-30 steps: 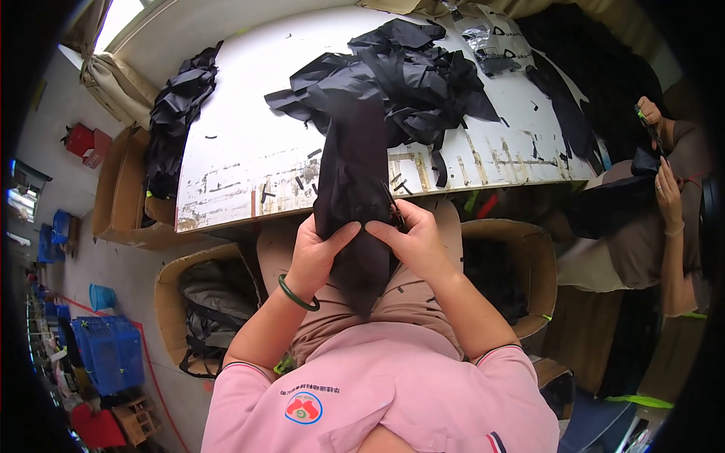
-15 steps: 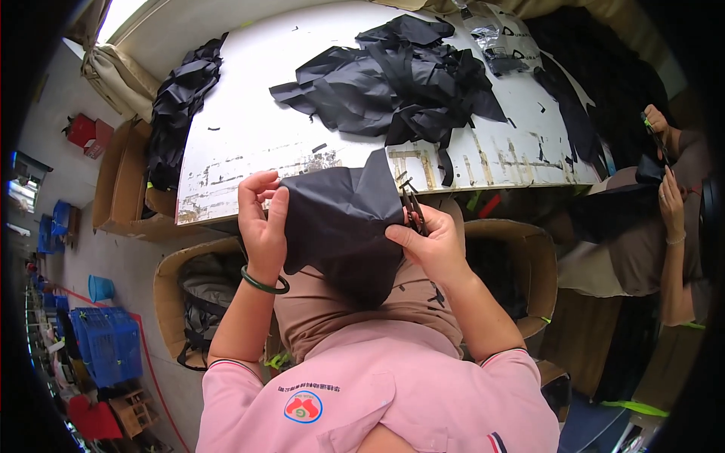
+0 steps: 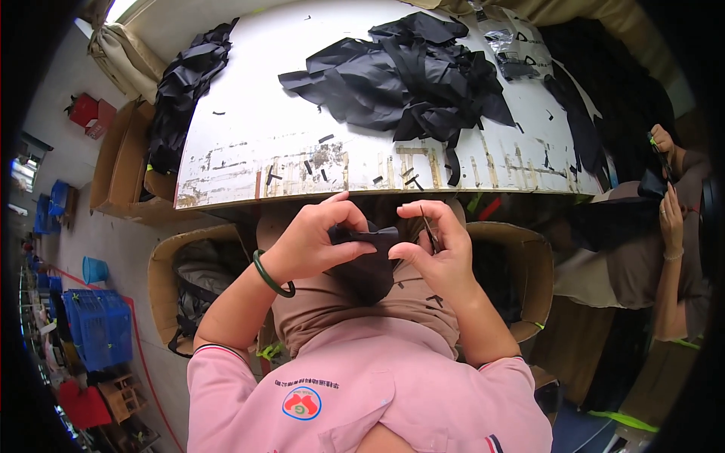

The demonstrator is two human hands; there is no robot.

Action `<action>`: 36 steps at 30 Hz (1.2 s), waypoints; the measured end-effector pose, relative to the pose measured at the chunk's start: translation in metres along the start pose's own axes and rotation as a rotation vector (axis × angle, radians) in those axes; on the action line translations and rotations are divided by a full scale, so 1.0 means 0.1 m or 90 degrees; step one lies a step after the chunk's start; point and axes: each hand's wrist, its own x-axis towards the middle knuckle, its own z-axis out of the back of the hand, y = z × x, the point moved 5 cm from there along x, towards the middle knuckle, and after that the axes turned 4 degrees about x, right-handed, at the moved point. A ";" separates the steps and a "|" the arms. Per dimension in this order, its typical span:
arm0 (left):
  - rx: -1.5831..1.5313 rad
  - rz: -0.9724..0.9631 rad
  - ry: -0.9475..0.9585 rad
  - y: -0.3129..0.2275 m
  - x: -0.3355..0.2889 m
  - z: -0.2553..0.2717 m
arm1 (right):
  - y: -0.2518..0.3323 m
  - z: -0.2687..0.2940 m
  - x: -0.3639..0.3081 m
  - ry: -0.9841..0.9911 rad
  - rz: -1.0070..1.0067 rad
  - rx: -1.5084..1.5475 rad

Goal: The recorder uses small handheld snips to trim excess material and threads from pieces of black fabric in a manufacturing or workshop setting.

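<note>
Above my lap, my left hand [image 3: 326, 235] pinches a piece of black fabric [image 3: 368, 270] between thumb and bent fingers. The cloth is bunched at the pinch and hangs down over my brown trousers. A pair of small dark snips [image 3: 429, 231] sits in my right hand [image 3: 439, 253], tucked against the fingers. The right thumb and forefinger point toward the cloth's edge, held apart from each other. On the white table [image 3: 249, 113] in front, a large crumpled pile of black fabric [image 3: 411, 79] lies with small black offcuts [image 3: 411, 180] near the front edge.
Cardboard boxes stand on both sides of my legs, the left box [image 3: 162, 283] holding dark fabric and the right box [image 3: 538, 279] beside my right arm. More black fabric [image 3: 185, 98] hangs over the table's left end. At the right, a co-worker's hands [image 3: 668, 211] hold black cloth.
My left hand has moved right and down, and the spread-out cloth is now bunched and lower. The right hand has shifted slightly right. More black offcuts lie in view along the table's front.
</note>
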 end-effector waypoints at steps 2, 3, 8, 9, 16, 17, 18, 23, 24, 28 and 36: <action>-0.019 0.007 0.014 -0.01 0.00 -0.01 | 0.04 0.00 0.05 0.050 0.014 -0.039; -0.037 0.007 0.031 -0.03 0.01 -0.03 | 0.03 -0.04 0.06 0.125 0.077 -0.112; 0.061 -0.039 0.094 -0.07 0.03 0.10 | 0.01 0.04 0.08 0.234 0.077 -0.092; 0.106 -0.064 0.122 -0.03 0.02 0.14 | 0.00 0.07 0.08 0.232 0.075 -0.091; -0.634 0.193 0.215 0.59 -0.02 -0.28 | 0.01 -0.19 0.10 0.319 0.083 0.295; -0.676 0.210 0.191 0.65 0.00 -0.49 | 0.02 -0.26 0.11 0.336 0.097 0.285; -0.717 0.227 0.166 0.73 0.01 -0.70 | 0.03 -0.31 0.11 0.354 0.113 0.276; -0.462 0.132 0.135 0.64 0.07 -0.80 | -0.02 -0.14 0.13 0.282 0.131 0.162; -0.427 0.135 0.023 0.62 0.08 -0.71 | -0.04 -0.08 0.12 0.279 0.130 0.162; -0.214 -0.045 -0.097 0.22 0.01 -0.26 | -0.18 0.07 0.14 0.184 0.015 0.101; -0.291 0.043 -0.119 0.14 -0.10 -0.46 | -0.28 0.02 0.14 0.181 -0.131 0.144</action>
